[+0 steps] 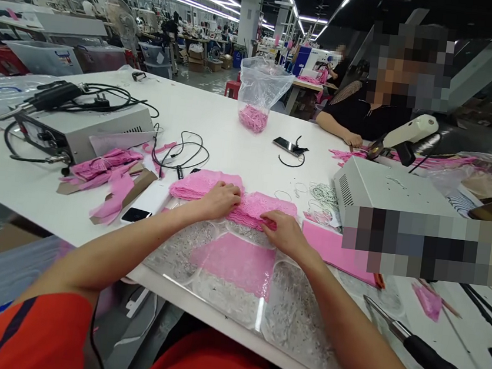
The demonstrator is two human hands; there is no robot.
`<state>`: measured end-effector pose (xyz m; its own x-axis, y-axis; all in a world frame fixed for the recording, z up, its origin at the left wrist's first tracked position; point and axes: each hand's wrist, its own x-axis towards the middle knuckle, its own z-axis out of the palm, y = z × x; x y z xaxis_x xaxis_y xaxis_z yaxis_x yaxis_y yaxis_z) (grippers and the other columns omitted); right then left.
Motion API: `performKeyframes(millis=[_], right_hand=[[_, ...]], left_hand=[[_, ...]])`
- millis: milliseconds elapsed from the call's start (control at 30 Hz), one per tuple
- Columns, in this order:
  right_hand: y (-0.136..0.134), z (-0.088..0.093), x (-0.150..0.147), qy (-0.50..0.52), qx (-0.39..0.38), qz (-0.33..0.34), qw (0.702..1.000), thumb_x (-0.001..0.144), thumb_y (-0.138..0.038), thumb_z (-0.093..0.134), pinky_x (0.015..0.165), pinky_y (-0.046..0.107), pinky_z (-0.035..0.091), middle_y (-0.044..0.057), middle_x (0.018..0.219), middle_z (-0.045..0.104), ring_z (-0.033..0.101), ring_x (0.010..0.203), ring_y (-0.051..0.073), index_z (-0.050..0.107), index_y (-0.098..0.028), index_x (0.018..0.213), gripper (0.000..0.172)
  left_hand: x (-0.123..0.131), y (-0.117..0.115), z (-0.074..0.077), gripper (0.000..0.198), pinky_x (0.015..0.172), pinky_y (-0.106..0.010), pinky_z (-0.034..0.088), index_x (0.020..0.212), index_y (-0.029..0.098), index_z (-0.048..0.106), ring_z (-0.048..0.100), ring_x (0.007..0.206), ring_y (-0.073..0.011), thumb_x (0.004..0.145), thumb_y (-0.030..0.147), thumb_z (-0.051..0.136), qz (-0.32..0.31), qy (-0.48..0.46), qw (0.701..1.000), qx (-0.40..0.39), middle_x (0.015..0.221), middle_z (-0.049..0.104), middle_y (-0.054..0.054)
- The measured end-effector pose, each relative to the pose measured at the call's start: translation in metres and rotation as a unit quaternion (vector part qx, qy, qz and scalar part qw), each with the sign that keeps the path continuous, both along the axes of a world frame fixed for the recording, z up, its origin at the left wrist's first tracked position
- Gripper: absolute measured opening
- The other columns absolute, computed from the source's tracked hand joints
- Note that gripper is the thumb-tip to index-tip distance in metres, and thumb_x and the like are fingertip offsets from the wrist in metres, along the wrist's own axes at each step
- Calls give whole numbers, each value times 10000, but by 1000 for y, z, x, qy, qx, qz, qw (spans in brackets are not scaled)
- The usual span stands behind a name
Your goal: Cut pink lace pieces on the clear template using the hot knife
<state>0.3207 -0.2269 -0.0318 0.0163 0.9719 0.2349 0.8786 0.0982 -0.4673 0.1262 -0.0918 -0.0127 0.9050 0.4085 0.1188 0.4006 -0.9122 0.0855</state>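
Observation:
A stack of pink lace pieces [204, 183] lies on the white table [233, 141] in front of me. My left hand [220, 200] rests on top of the stack with its fingers curled and pressed on the lace. My right hand [283, 230] pinches the near edge of the same stack at its right end. A single pink lace piece [234, 263] lies flat on a clear scratched plastic mat [297, 315] just below my hands.
A grey machine [83, 127] with cables stands at left, beside pink lace scraps [105, 171] and a phone [135, 214]. Another machine [382, 191] sits at right. A clear bag of pink pieces [261, 91] and a phone [288, 146] lie farther back. A person [369, 113] works opposite. A black-handled tool [438, 366] lies near right.

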Motion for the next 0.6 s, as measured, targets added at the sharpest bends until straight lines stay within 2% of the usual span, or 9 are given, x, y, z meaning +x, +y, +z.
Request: performKeyframes(millis=[200,367,600], right_hand=[[2,0,0,-6,-31,-7,999,828,-174,616,778,331,526,56,968,747,694,878,197,718,-219,953,167],[5,6,0,7,-35,-20,999,823,-172,603,761,327,518,51,930,748,684,829,188,728,-211,937,174],[36,13,-30,38,-7,-20,999,796,-264,636,739,314,474,56,945,728,631,823,185,741,-229,903,153]], left_hand=[[1,11,1,217,824,-303,438,782,195,707,621,965,-184,863,179,505,2,-4,999,-32,1077,691,-39],[3,11,2,200,814,-283,457,763,194,721,638,936,-177,827,150,537,4,-5,999,-44,1054,705,-34],[2,7,5,228,863,-312,458,833,189,734,644,968,-193,866,159,511,12,-6,999,-41,1053,710,-49]])
